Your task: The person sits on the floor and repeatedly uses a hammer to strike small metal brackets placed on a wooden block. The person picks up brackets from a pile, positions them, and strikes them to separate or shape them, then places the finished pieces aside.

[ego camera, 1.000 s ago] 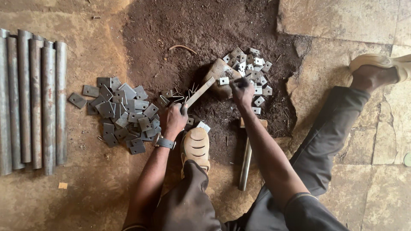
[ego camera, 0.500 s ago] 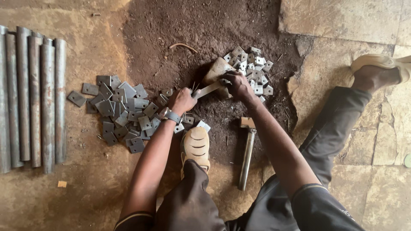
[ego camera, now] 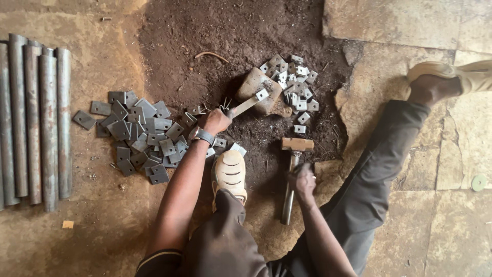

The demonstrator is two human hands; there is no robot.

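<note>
A small square grey metal plate (ego camera: pixel 262 95) with a hole in it sits on top of the rounded brown stone block (ego camera: pixel 254 87) out in the patch of dark soil (ego camera: pixel 230 41), pinned there by the tip of a long flat metal tool (ego camera: pixel 245 106). The left hand (ego camera: pixel 214 121) has its fingers wrapped tight around the near end of that tool, a wristwatch (ego camera: pixel 204 136) showing at the wrist. Nearer in, the right hand (ego camera: pixel 302 179) is down on the steel shaft of the wooden-headed hammer (ego camera: pixel 293 169) lying on the ground, fingers curled over the handle; whether the grip is fully closed I cannot tell from here. The hammer's head points away, just short of the stone. Right of the stone and touching it lies a loose cluster of bright little square plates (ego camera: pixel 294 84). Left of the left hand spreads a bigger heap of dull grey flat plates (ego camera: pixel 138 136), some overlapping. A cream-soled shoe (ego camera: pixel 229 174) rests between the two arms, beside the heap. At the far left, rusty grey steel pipes (ego camera: pixel 33 118) lie side by side on the stone floor (ego camera: pixel 410 20). The other leg stretches off to the right, its pale shoe (ego camera: pixel 456 74) at the edge.
</note>
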